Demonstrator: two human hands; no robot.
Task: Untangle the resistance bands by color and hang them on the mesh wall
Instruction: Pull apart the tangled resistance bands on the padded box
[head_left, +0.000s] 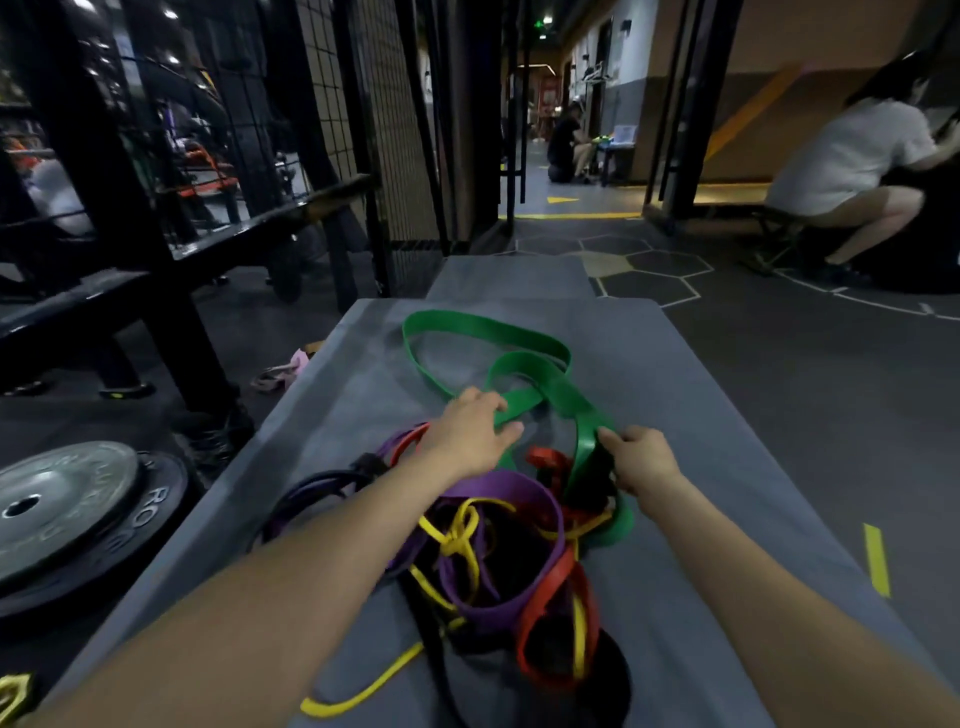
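A tangle of resistance bands lies on a grey mat. A wide green band loops away from the pile toward the far end of the mat. My left hand rests on a strand of the green band, fingers curled over it. My right hand pinches another green strand at the pile's right edge. Closer to me lie a purple band, a knotted yellow band, a red band and a black band, all crossed over one another. The black mesh wall stands at the far left.
Stacked weight plates lie on the floor left of the mat. A black rack frame stands beside them. A person in a white top crouches at the far right, and another person sits down the corridor.
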